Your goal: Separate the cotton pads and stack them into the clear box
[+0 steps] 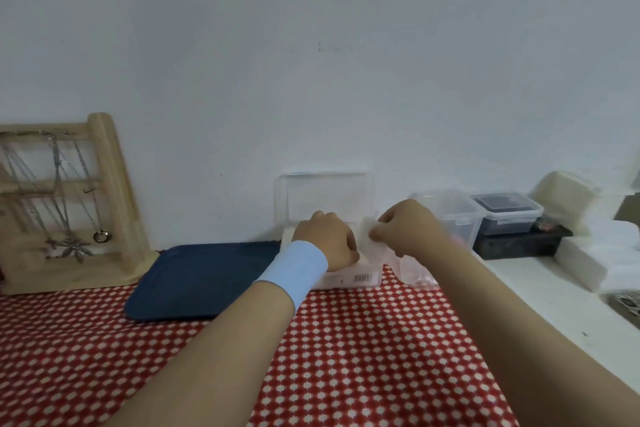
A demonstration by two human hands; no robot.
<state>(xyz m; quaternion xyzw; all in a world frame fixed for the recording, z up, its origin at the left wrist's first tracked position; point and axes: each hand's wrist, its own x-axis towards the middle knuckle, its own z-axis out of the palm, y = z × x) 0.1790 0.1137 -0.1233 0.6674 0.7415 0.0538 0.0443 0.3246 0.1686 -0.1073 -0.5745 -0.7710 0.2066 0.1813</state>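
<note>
Low at mid-frame, the right hand (405, 229) pinches a cotton pad (367, 231) by the open clear box (346, 277); the left hand (325, 239) curls over the box, its hold hidden. Stacking looks underway, with the amount done unseen.

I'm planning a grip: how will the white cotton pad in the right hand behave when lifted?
The cotton pad is probably floppy: it looks bent where the right hand pinches it. It is likely very light, since a mere pinch at one edge holds it up above the table.
</note>
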